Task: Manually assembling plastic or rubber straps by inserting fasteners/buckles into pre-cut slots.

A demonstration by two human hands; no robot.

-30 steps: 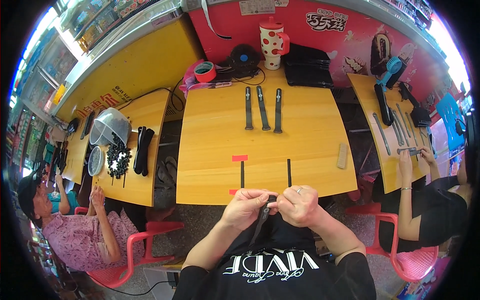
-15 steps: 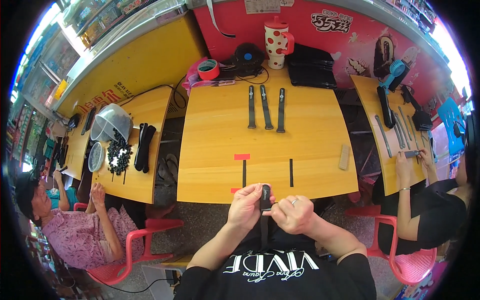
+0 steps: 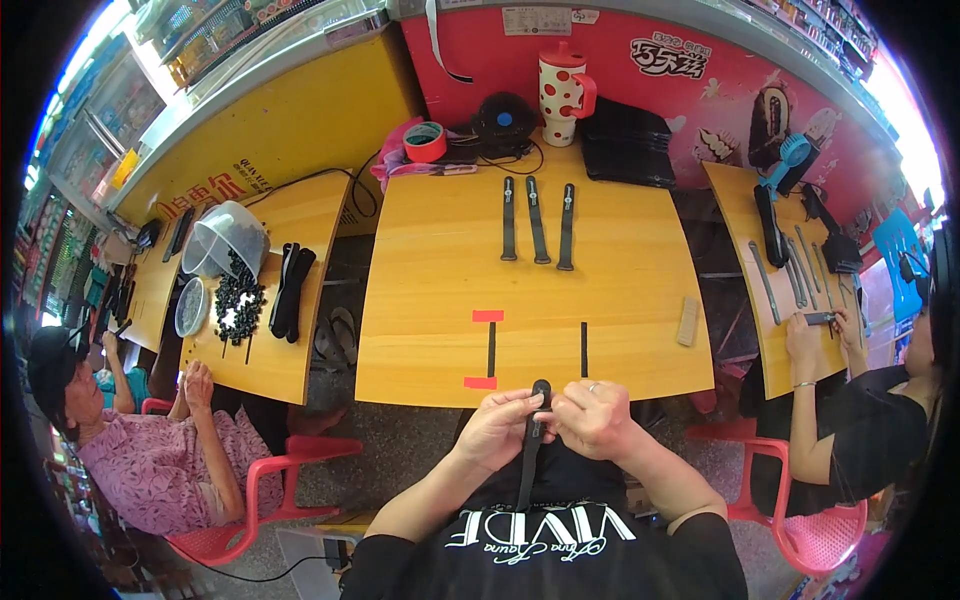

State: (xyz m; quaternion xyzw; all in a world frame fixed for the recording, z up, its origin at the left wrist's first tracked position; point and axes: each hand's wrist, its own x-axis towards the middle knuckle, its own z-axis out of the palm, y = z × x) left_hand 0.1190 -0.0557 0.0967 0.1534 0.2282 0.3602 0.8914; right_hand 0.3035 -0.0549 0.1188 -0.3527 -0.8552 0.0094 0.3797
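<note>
Just past the table's near edge, I hold a black strap point(image 3: 530, 465) upright in front of my chest. Its rounded end sticks up between my fingers and its long tail hangs down. My left hand point(image 3: 498, 425) pinches it near the rounded end. My right hand point(image 3: 592, 418), with a ring on one finger, is curled closed against the strap's other side; its fingertips are partly hidden. Three similar black straps, a left one point(image 3: 508, 220), a middle one point(image 3: 537, 222) and a right one point(image 3: 567, 228), lie side by side farther up the table.
Two black strips and red tape pieces point(image 3: 488, 316) mark the wooden table point(image 3: 430, 250). A small wooden block point(image 3: 687, 322) lies right. At the back stand a tape roll point(image 3: 425, 150), dotted tumbler point(image 3: 562, 95) and black stack point(image 3: 627, 145). People sit at both side tables; a tipped tub point(image 3: 225, 240) spills black pieces.
The strap has turned in my hands, and less of its rounded end shows. My right hand has moved up and closed in beside my left. The view has shifted slightly.
</note>
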